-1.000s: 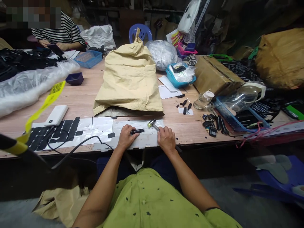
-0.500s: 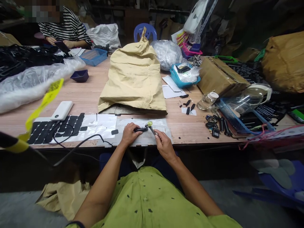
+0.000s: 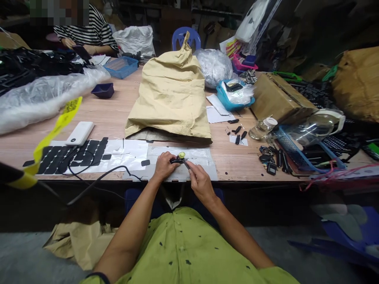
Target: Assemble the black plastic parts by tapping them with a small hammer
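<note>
My left hand (image 3: pixel 164 165) is closed, pinching a small black plastic piece (image 3: pixel 176 161) against the grey-white board (image 3: pixel 204 159) at the table's front edge. The fingers hide part of this piece, so its exact kind is unclear. In my right hand (image 3: pixel 201 180) is the dark handle of a small hammer (image 3: pixel 186 164) with a round yellow-green face. That head is right at the black piece; whether they touch, I cannot tell. Left of the board, a white sheet (image 3: pixel 130 152) carries rows of black stickers (image 3: pixel 56 159).
A large beige sack (image 3: pixel 170 94) stands behind my hands. At the right lie loose black pieces (image 3: pixel 237 139), key fobs (image 3: pixel 271 167), a glass jar (image 3: pixel 260 129) and a blue basket (image 3: pixel 296 154). A white power bank (image 3: pixel 79 133) with a cable is left. Across the table sits a person (image 3: pixel 97 35).
The hammer head has shifted left, closer over the black piece. My left hand keeps its grip. The whole view has moved slightly, so the table appears further right.
</note>
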Demonstrator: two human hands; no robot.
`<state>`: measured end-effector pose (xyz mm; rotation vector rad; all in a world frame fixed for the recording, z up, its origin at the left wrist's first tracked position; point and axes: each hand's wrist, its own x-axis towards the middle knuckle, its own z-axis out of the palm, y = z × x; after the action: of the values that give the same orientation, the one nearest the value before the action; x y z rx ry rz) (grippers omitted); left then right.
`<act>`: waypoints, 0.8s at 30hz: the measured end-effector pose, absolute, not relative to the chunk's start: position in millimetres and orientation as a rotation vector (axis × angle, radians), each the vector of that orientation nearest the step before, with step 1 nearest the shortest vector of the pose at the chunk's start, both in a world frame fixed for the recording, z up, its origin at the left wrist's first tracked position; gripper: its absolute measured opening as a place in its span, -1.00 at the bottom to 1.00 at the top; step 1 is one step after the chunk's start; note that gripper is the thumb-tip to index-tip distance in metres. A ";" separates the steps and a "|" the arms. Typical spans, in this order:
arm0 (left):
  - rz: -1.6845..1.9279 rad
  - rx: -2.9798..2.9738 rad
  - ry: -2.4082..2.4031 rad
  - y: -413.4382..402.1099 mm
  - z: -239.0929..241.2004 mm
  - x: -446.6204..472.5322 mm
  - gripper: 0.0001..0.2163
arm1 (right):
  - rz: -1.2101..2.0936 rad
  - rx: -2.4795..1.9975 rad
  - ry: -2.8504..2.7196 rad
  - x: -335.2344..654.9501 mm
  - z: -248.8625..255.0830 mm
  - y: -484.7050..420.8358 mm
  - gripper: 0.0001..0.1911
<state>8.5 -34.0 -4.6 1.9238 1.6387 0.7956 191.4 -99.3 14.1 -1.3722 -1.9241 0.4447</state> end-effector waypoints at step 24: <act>0.776 2.007 1.527 -36.0 -3.1 0.9 -0.76 | -0.375 -1.882 -1.983 231.8 -15.6 -58.6 -0.71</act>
<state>0.9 -36.0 -3.1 2.0075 1.5266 0.7757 231.8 -58.6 -15.6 -1.8824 -1.9835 -0.3751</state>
